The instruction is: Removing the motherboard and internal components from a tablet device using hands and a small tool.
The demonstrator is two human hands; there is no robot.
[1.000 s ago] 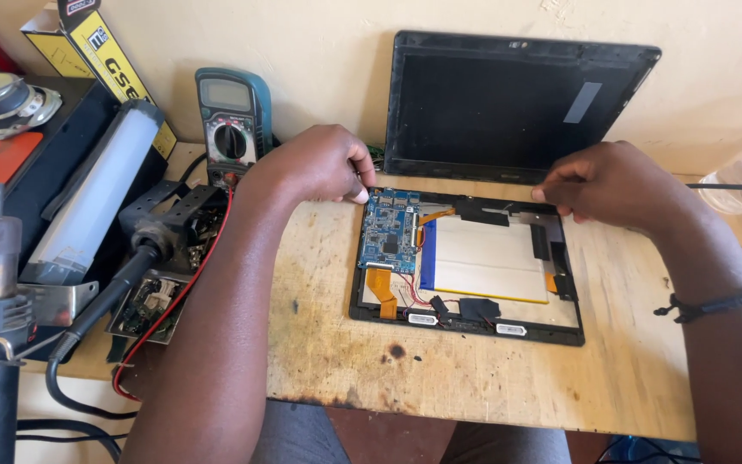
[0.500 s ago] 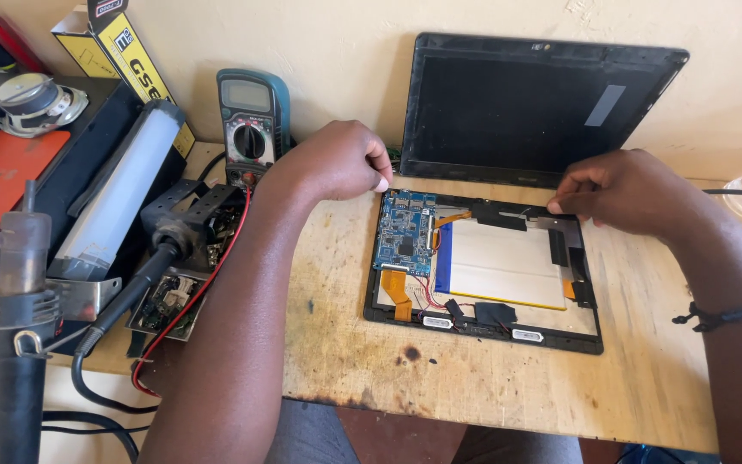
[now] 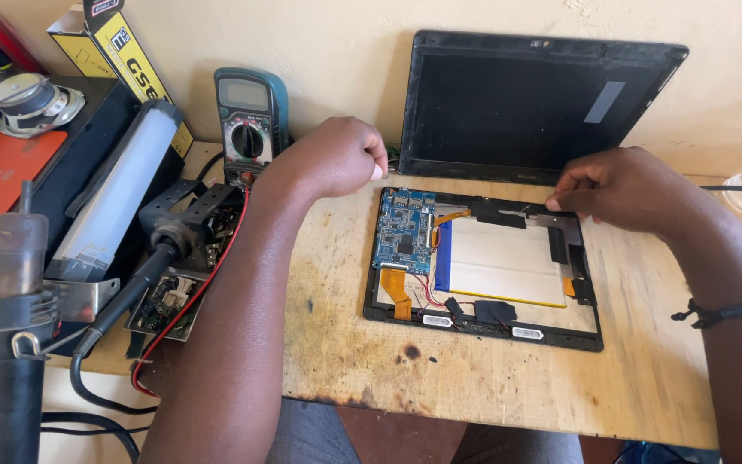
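Note:
An opened black tablet (image 3: pixel 483 331) lies flat on the wooden table (image 3: pixel 337 361), showing a blue circuit board (image 3: pixel 404 230), a white battery (image 3: pixel 504 260) and orange ribbon cables. My left hand (image 3: pixel 337 159) hovers in a loose fist just beyond the tablet's upper left corner; nothing shows in it. My right hand (image 3: pixel 624 189) rests at the tablet's upper edge with thumb and forefinger pinched together on the frame. Whether something small sits between those fingertips is not visible. The detached dark screen panel (image 3: pixel 534 107) leans upright against the wall behind the tablet.
A green multimeter (image 3: pixel 249 125) leans on the wall at the left. Further left are a white tube lamp (image 3: pixel 113 193), a hot-air tool (image 3: pixel 10 344) with black cables, a red wire (image 3: pixel 208 275), a small circuit board (image 3: pixel 165 301) and a yellow box (image 3: pixel 130 56).
My left hand has drawn slightly up and away from the tablet's corner. My right hand stays at the upper edge. The view has shifted a little.

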